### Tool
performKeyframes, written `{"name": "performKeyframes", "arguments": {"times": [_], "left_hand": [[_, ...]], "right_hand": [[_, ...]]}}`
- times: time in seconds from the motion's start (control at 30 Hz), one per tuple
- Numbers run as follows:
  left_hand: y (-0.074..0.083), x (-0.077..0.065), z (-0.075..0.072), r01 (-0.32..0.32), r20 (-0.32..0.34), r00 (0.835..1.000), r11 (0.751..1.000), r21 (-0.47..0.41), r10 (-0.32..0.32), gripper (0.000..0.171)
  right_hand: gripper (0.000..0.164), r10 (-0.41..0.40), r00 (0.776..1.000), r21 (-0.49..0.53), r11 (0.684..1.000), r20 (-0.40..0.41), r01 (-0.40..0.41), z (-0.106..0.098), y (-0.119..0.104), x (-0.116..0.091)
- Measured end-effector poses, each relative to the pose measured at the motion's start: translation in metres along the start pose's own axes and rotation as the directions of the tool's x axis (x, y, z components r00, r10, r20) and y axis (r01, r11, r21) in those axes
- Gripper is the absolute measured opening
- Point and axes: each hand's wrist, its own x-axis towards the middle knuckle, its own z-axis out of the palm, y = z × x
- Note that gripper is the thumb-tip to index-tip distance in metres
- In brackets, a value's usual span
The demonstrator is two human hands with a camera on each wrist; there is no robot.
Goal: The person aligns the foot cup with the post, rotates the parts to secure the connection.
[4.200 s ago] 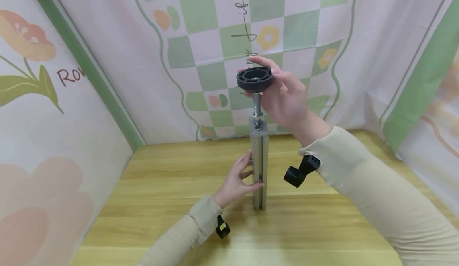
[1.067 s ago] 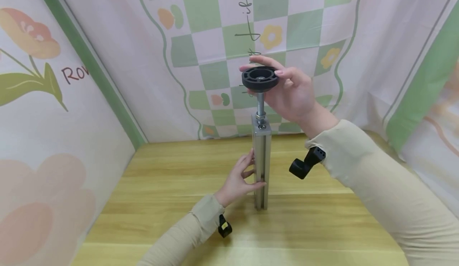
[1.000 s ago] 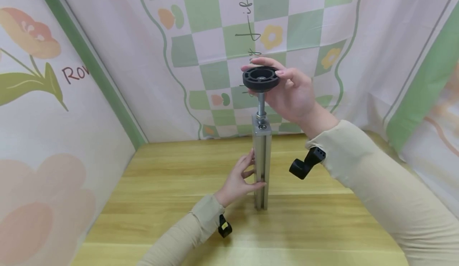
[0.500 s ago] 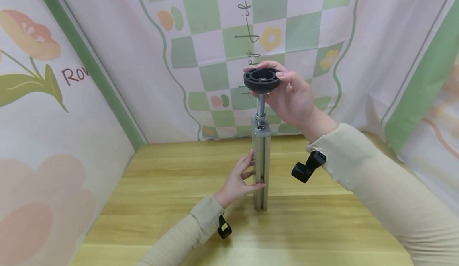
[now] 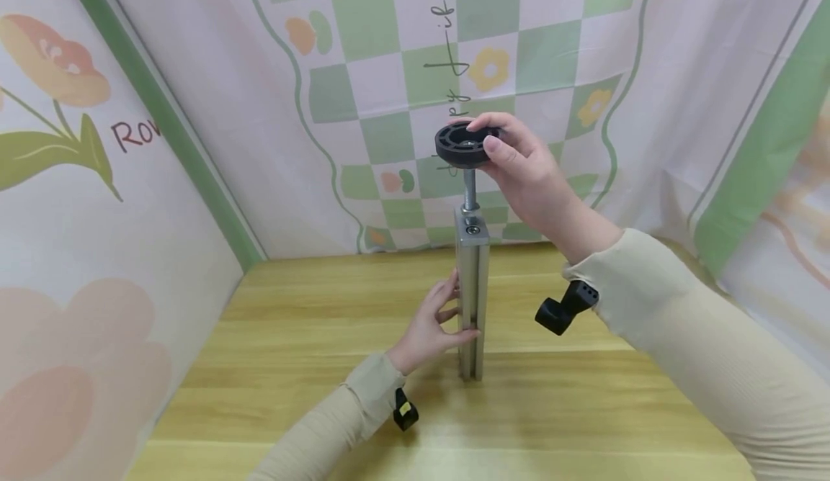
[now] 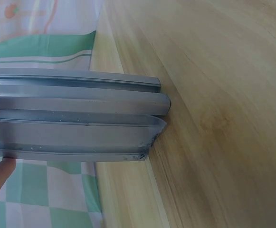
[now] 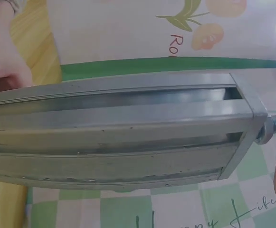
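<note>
Head view: the right hand (image 5: 528,175) pinches the rim of the black disc (image 5: 459,151), while the left hand (image 5: 424,328) holds the metal profile (image 5: 468,279) in its lower half. Below the disc, a threaded rod (image 5: 470,187) meets the end plate (image 5: 478,239). The profile stands upright on the wooden table (image 5: 292,351); it looks stiff and fairly heavy (smooth too, so perhaps slippery), best steadied by its grooved sides. Behind hangs a patterned curtain (image 5: 369,92).
</note>
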Motion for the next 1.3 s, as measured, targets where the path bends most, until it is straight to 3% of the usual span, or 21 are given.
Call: {"name": "performKeyframes", "arguments": {"times": [0.23, 0.47, 0.73, 1.07, 1.3], "left_hand": [[0.001, 0.0, 0.0, 0.012, 0.001, 1.0, 1.0, 0.002, -0.012, 0.109], [0.0, 0.0, 0.001, 0.0, -0.013, 1.0, 1.0, 0.001, 0.0, 0.114], [0.0, 0.0, 0.002, -0.007, -0.017, 1.0, 1.0, -0.011, 0.007, 0.115], [0.004, 0.0, 0.002, -0.013, -0.023, 1.0, 1.0, -0.017, 0.012, 0.114], [0.002, -0.001, 0.001, 0.007, -0.013, 1.0, 1.0, -0.002, -0.007, 0.112]], "right_hand": [[0.022, -0.028, 0.989, -0.222, 0.975, -0.148, -0.006, 0.008, -0.004, -0.004], [0.022, -0.039, 0.977, -0.271, 0.962, -0.207, -0.019, 0.012, -0.005, -0.006], [0.02, -0.053, 0.965, -0.389, 0.92, -0.256, -0.053, 0.016, -0.007, -0.007], [0.024, -0.159, 0.946, -0.525, 0.851, -0.282, -0.014, 0.025, -0.012, -0.001], [0.025, -0.179, 0.923, -0.642, 0.761, -0.342, -0.091, 0.032, -0.012, 0.0]]}}
